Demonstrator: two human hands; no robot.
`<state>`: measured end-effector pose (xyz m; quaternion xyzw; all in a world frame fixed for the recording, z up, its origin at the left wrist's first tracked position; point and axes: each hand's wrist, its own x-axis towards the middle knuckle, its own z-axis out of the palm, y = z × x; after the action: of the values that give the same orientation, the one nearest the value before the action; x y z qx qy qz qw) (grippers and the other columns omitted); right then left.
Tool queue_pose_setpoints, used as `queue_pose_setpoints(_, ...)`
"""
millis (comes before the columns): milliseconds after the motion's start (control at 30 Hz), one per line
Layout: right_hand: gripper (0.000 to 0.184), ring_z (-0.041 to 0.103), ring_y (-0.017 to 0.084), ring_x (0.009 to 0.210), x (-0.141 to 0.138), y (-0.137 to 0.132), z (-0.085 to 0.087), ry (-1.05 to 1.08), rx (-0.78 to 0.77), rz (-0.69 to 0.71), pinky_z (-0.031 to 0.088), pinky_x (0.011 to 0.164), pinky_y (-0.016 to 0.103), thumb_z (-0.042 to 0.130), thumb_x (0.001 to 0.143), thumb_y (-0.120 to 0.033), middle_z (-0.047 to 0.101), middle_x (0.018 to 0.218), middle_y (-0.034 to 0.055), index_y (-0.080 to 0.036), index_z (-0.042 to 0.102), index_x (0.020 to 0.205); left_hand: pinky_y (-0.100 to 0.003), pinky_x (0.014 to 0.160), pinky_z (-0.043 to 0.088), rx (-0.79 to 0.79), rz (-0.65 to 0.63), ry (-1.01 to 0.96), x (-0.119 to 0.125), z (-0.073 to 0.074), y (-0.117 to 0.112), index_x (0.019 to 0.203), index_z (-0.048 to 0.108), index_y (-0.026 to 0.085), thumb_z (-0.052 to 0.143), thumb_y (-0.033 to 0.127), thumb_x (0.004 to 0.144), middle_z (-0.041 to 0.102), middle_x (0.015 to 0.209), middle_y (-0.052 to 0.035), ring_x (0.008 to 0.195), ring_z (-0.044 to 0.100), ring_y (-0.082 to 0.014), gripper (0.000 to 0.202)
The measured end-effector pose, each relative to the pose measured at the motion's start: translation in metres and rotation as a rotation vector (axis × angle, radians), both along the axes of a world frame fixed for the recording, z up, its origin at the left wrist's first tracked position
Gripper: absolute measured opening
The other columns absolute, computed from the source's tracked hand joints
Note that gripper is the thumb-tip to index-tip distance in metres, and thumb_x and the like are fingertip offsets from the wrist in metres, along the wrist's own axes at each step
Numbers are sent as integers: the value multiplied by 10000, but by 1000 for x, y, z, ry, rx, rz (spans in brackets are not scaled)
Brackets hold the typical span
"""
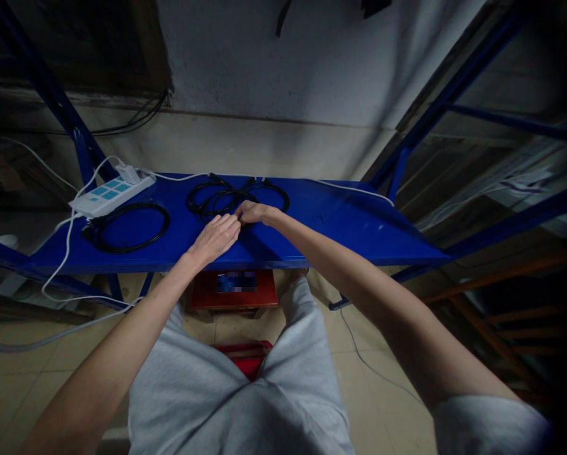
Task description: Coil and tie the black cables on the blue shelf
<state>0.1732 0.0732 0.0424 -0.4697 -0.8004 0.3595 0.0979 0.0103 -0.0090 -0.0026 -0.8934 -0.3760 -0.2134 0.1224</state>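
Note:
Black cables lie in two overlapping coils [274, 187] at the middle of a blue metal shelf [333, 221]. At the near edge of these coils my hands meet. My right hand [255, 213] is closed, its fingers curled down at the cable. Just left of it and a little nearer to me, my left hand [217, 236] is closed too, back of the hand up. What its fingertips hold is hidden. Another black cable coil [144, 245] rests on the left part of the shelf, apart from both hands.
A white power strip [103, 197] with a plugged-in adapter [128, 174] sits at the shelf's left end. A white cord [354, 188] runs along the back edge. Blue frame posts [398, 174] rise at both ends. Below stands a red-brown stool [202, 292].

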Motion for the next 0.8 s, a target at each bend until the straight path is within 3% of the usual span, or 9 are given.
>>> queue_pose_setpoints(233,87,564,89,584,11,-1,-9,174,60,24,394,548,170,646,692,-80,659,628,-6,-119,712,733,-400,877,464,-104,8,-127,-3,-5,6,953,576,172,349,224,1028,591,975,-114,970,561,-253,244)
queue_pose_setpoints(467,26,639,114,612,17,2,-36,483,54,-13,489,600,187,690,717,-130,698,669,35,-111,673,723,-413,900,481,-103,53,-177,-2,-1,4,968,547,179,368,194,1011,578,1016,-117,1017,563,-261,184)
queue_pose_setpoints(667,239,667,141,662,14,-15,-46,710,66,-115,543,673,232,784,752,-318,703,713,57,-119,655,786,-324,775,491,-209,55,-301,-2,-1,5,949,504,192,365,208,1023,558,995,-90,835,578,-186,159)
queue_pose_setpoints(800,397,669,149,659,10,-25,-53,781,78,-215,547,664,237,833,716,-467,696,719,53,-134,635,805,-317,756,476,-232,58,-389,-4,-2,12,873,484,202,391,219,1012,565,925,-69,793,565,-179,169)
